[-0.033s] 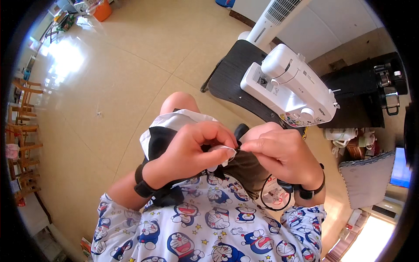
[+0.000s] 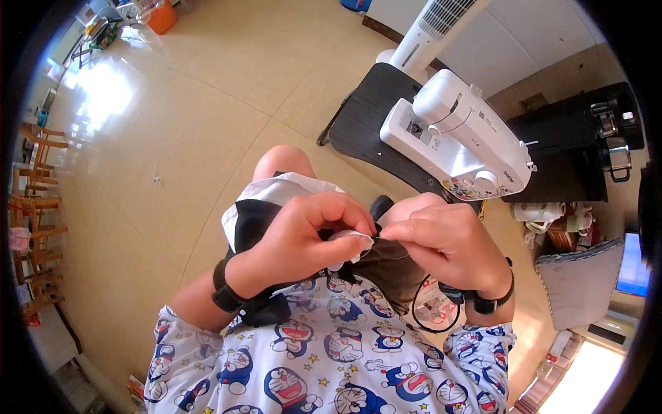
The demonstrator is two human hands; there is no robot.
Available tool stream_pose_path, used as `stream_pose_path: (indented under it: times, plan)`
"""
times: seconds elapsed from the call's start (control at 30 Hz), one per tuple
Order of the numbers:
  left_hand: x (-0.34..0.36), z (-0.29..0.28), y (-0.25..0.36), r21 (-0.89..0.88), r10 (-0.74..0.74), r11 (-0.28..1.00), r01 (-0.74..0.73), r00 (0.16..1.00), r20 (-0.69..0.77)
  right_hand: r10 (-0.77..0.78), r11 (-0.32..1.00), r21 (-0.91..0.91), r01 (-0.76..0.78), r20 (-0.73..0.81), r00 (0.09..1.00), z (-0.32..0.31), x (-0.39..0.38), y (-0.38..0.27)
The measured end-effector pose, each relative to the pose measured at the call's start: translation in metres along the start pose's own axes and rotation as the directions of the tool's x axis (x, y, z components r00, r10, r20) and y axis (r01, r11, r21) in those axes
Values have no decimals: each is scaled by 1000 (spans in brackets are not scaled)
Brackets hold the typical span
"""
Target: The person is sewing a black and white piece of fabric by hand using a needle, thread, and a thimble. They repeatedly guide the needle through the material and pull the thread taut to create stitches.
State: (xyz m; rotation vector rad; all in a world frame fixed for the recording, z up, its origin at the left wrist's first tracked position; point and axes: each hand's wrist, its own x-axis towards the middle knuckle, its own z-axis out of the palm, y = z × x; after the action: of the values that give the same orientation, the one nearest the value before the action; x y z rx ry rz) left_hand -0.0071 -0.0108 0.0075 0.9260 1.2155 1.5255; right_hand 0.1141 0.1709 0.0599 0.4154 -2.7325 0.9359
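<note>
My left hand (image 2: 310,231) is closed on a black-and-white piece of cloth (image 2: 256,219), with a white fold pinched between thumb and fingers. The rest of the cloth drapes over my lap and left thigh. Just right of that fold, my right hand (image 2: 448,241) has its thumb and forefinger pressed together on a thin, dark, needle-like piece (image 2: 378,238). Its tip meets the edge of the fold; most of it is hidden by my fingers. Both hands are close together above my lap.
A white sewing machine (image 2: 462,141) stands on a black table (image 2: 365,114) ahead to the right, beside a white tower fan (image 2: 434,31). A grey padded chair (image 2: 576,283) is at the right. Wooden chairs (image 2: 41,207) line the far left, and an orange bin (image 2: 161,17) is farther off.
</note>
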Motion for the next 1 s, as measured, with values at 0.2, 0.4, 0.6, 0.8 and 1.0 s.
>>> stream_pose_path:
  times: [0.2, 0.4, 0.6, 0.8, 1.0]
  plan:
    - [1, 1, 0, 16, -26, 1000, 25, 998, 49, 136, 959, 241, -150, 73, 988, 0, -3, 5]
    - [2, 4, -3, 70, 67, 995, -69, 997, 28, 220, 903, 337, -268, 172, 960, 4, -7, 11]
    - [3, 7, -5, 76, 80, 994, -79, 997, -5, 293, 819, 449, -358, 210, 933, 6, -8, 12]
    - [2, 7, -7, -2, 27, 1000, -27, 1000, 1, 284, 790, 514, -334, 177, 942, 11, -10, 12]
    - [2, 8, -6, -44, -150, 988, 148, 988, -46, 186, 983, 3, -186, -51, 981, 21, -1, -17]
